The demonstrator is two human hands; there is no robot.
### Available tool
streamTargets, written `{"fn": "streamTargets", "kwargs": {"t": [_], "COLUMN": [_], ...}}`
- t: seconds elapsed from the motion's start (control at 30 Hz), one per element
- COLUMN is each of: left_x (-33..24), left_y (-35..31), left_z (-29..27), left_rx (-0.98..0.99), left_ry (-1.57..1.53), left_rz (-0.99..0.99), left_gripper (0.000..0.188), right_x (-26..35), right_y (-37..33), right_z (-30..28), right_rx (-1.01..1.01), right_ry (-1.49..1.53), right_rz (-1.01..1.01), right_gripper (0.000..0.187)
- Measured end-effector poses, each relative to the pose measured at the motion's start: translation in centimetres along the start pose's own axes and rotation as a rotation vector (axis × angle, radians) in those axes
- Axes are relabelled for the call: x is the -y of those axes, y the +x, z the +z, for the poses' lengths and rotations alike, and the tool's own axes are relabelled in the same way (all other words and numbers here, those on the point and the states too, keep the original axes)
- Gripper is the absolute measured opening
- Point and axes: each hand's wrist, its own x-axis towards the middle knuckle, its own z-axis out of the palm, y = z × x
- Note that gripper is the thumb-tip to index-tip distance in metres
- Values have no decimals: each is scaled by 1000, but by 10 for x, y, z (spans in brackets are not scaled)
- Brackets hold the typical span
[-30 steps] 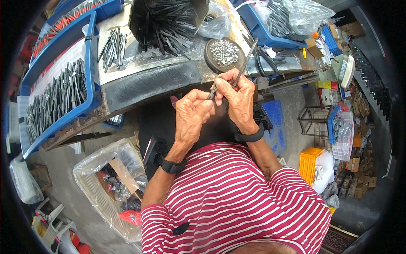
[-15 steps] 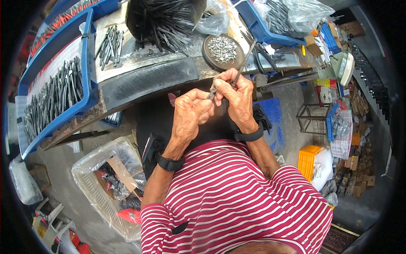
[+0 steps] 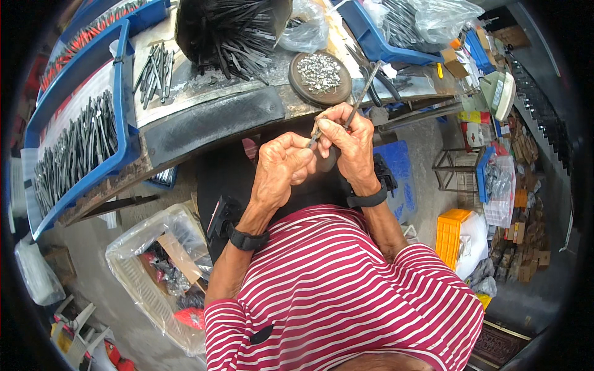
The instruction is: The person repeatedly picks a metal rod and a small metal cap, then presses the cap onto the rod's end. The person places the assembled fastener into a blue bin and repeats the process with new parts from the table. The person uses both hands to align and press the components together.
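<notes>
While right hand (image 3: 351,145) grips, rod (image 3: 364,93) slants

container (image 3: 283,20) cut off, held piece (image 3: 312,142) mostly hidden

Black strip (image 3: 216,125), left of upper center, is lying bare near my left hand (image 3: 277,166); dish (image 3: 338,97), pliers (image 3: 391,88) are obstructing upper center.

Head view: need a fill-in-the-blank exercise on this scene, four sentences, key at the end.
1. The long thin rod sticks up from the person's ____ hand.
2. The small metal parts lie heaped in a dish that is ____ in shape.
3. The tray at far left, full of slim dark pieces, is ____ in colour.
4. The shirt has red and ____ stripes.

Missing words: right; round; blue; white.
</notes>
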Motion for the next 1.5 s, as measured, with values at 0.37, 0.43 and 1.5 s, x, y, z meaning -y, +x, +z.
{"fn": "streamTargets", "kwargs": {"t": [0.37, 0.43, 1.5], "left_x": [0, 0, -5], "left_y": [2, 3, 6], "left_z": [2, 2, -2], "left_rx": [4, 3, -167], "left_ry": [-43, -45, 205], "left_rz": [-43, -60, 87], "left_gripper": [6, 7, 14], "right_x": [-6, -6, -13], "right_y": [1, 1, 32], "right_z": [-4, -5, -25], "right_rx": [6, 5, -107], "right_ry": [51, 54, -1132], "right_rz": [-22, -17, -472], "right_gripper": [6, 6, 20]}}
